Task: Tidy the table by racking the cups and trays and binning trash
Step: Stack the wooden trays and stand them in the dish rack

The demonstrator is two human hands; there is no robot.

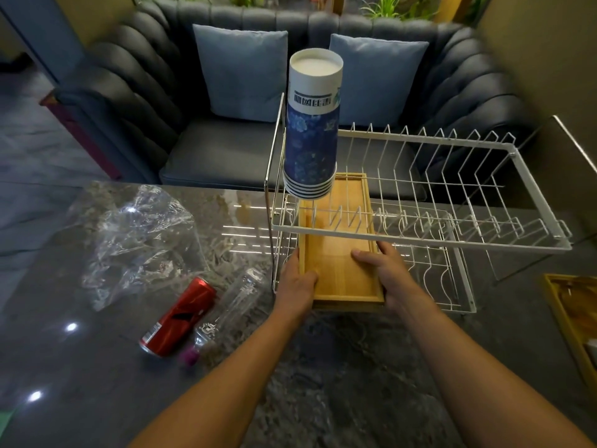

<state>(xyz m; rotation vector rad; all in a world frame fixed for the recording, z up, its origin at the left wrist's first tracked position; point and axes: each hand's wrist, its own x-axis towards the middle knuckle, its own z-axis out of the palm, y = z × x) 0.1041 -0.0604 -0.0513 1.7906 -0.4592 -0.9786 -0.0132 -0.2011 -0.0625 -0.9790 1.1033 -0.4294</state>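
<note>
Head view: wooden tray [339, 263] held in the lower tier of the rack [420, 238].
The tray's near end is gripped on either side by the left hand [295, 282] and right hand [387, 276], thumbs over its rim. Stacked cups [311, 130] are upended on the rack's upper left corner; a red can [179, 316], bottle [232, 305] and plastic wrap [139, 237] lie on the table [97, 367].

arms outstretched, left grip [298, 281] and right grip [386, 274] both clasping.

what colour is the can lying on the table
Red with a silver rim, the can shows best in the head view.
</note>
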